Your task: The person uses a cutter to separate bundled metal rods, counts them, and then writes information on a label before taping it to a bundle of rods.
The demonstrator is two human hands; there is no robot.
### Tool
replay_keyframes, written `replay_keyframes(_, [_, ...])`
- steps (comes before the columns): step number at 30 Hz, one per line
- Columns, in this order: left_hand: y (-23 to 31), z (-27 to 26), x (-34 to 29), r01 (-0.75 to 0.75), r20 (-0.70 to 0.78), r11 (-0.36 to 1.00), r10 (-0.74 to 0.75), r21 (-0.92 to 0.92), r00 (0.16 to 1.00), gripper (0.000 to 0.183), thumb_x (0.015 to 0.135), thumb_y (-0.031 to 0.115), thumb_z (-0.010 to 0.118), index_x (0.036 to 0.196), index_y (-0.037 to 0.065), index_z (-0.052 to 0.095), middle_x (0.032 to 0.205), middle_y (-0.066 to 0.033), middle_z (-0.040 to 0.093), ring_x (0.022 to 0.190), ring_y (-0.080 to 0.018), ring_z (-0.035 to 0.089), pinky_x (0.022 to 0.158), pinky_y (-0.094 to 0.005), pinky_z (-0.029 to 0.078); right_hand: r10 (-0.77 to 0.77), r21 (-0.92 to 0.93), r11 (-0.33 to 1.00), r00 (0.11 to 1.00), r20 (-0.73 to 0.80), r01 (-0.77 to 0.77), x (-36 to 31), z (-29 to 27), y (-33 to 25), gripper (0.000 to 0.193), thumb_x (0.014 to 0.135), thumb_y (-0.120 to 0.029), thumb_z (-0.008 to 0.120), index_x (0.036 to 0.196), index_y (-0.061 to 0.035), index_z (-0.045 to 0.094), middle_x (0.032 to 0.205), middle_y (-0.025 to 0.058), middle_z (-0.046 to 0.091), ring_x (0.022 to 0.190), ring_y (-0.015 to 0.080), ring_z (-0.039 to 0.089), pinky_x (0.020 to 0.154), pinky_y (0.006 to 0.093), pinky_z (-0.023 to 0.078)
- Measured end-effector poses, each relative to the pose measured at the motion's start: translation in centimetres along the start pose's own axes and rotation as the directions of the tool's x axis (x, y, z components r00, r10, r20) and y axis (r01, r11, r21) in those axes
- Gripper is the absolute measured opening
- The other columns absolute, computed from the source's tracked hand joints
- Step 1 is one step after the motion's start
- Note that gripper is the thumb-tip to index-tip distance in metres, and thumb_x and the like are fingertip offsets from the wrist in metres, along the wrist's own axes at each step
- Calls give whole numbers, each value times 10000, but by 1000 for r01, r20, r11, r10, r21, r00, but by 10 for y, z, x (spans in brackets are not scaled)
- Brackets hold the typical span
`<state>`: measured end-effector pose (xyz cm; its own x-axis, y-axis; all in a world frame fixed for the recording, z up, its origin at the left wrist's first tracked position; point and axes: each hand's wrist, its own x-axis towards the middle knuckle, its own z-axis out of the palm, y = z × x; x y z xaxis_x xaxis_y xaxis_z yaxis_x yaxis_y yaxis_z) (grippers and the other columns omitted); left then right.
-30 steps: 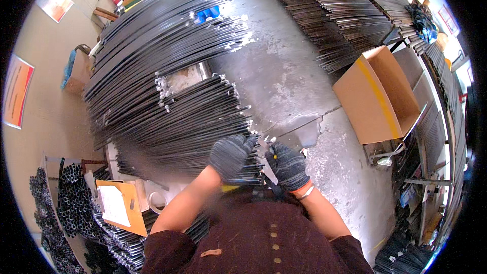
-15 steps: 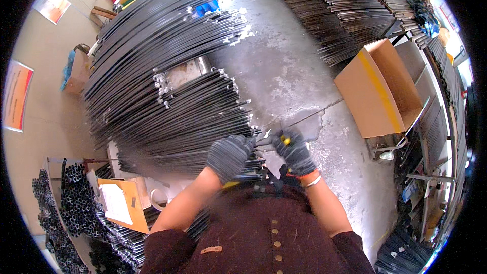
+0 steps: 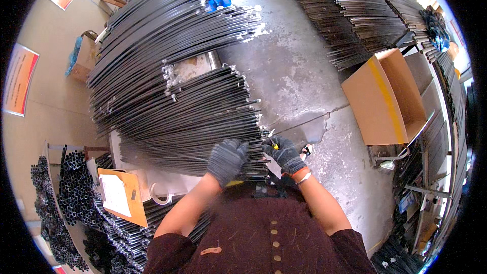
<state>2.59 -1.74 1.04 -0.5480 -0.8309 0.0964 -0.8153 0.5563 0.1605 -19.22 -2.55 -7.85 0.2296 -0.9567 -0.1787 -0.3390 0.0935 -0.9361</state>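
With the carton as the landmark, the rods lie to its left, across a strip of floor, their near ends uneven and pointing toward it. The gloved left hand, left of the carton and a little below it, rests over the rods with its fingers curled; whether it grips any one rod cannot be told. The right hand, between the left hand and the carton, is closed narrowly about a small yellow item, mostly hidden by the glove. The likeliest trouble is a slip: the hands are close together, so if the yellow item has an edge, which cannot be seen, a jerk could carry it into the left glove. Rods could also roll or slide toward the carton and drop to the floor, since they lie loosely side by side, and a tug on one may drag its neighbours. The white bits at their ends, left of the carton, could be knocked off by a brushing sleeve or glove.
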Motion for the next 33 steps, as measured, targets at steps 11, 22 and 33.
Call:
replay_keyframes(11, [5, -29, 42, -84, 29, 996, 84, 8, 996, 447, 858, 316, 550, 1237, 81, 579, 767, -92, 565, 666, -265, 597, 551, -401, 475, -448, -546, 780, 882, -145, 306, -42, -44, -77, 148, 863, -117, 616, 980, -30, 637, 877, 182, 653, 812, 381, 624, 733, 464, 461])
replay_keyframes(22, [31, -48, 75, -107, 253, 978, 150, -178, 956, 385, 812, 385, 642, 1024, 65, 608, 899, -147, 650, 839, -334, 647, 694, -444, 510, -452, -932, 336, 891, -33, 136, -19, -67, 53, 225, 864, -214, 592, 1016, -55, 641, 962, 182, 662, 848, 319, 653, 744, 416, 491])
replay_keyframes(33, [20, -64, 63, -45, 276, 999, 51, -27, 960, 362, 889, 417, 529, 986, 79, 614, 779, -126, 630, 714, -312, 648, 601, -444, 507, 148, 523, 849, 984, -99, -75, -11, -62, -40, 200, 892, -159, 688, 1037, -23, 664, 819, 21, 662, 684, 92, 583, 604, 239, 470])
